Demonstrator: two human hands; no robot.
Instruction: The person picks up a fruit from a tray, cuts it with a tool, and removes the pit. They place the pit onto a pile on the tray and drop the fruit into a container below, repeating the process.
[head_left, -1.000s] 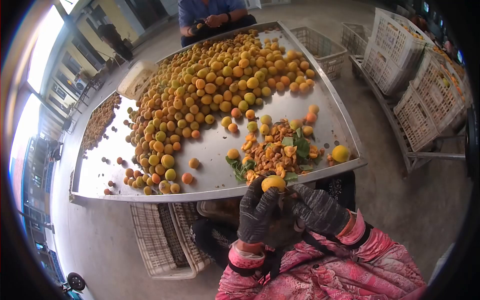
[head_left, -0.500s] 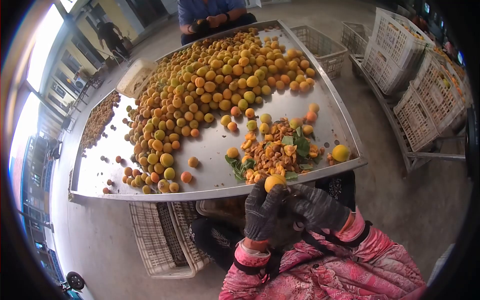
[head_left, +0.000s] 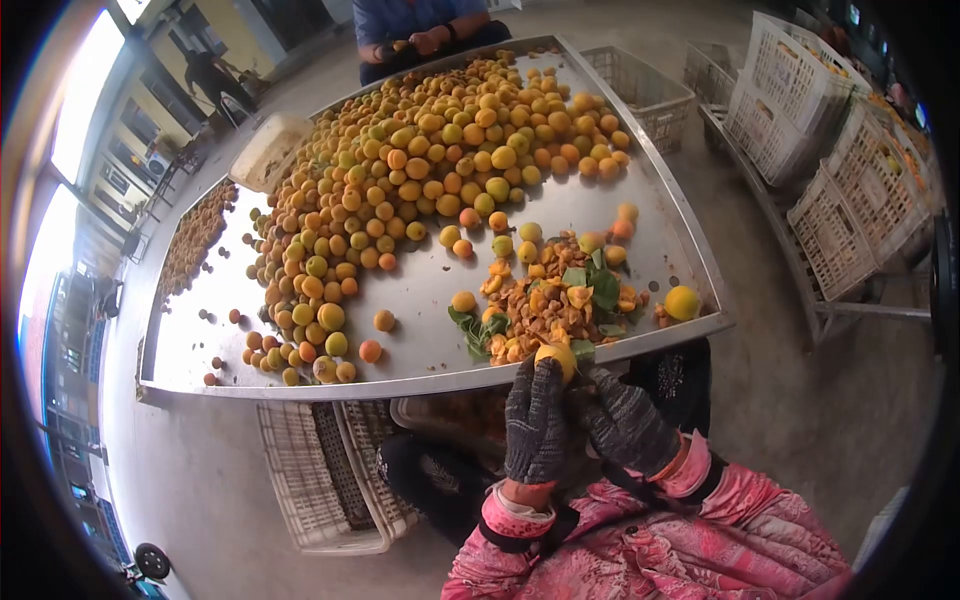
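Note:
In the head view my left hand, in a dark grey knit glove, grips a yellow apricot at the tray's near edge. Close on its right, my right hand wears a matching glove. Its fingers are curled in toward the fruit, and whatever they hold is hidden. Just beyond my hands lies a heap of split apricot pieces and pits, with green leaves among them. A lone yellow apricot rests at the tray's right corner.
A large pile of whole apricots covers much of the metal tray table. A pale tub stands at its left edge. Plastic crates sit below, others on a cart at right. A person works opposite.
My left hand has turned more upright, and the apricot in it has shifted slightly right and up. My right hand has tilted, its fingers pointing further up. The person opposite has moved their hands slightly.

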